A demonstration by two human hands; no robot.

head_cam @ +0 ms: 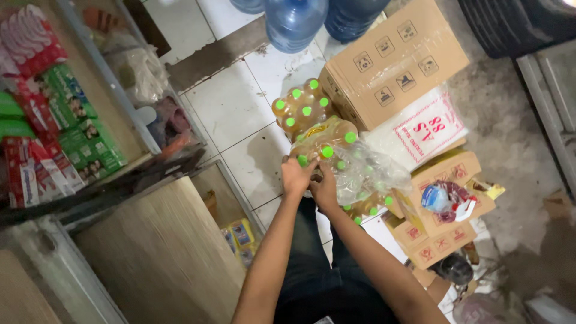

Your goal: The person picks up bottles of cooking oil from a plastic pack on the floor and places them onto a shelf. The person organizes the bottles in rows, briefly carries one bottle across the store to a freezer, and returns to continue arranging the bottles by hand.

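Both your left hand (297,177) and right hand (326,187) grip one plastic-wrapped pack of green-capped bottles (336,157) on the floor. A second such pack (302,107) sits just behind it, beside one large cardboard box (393,63) and three blue water jugs (295,23).

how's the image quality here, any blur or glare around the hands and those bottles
Head view: soft throughout, with motion blur on the clear plastic wrap around the green-capped amber bottles; pale glare off that wrap and off the white floor tiles; left hand and right hand evenly lit, slightly smeared; the lower right corner falls dim and murky.
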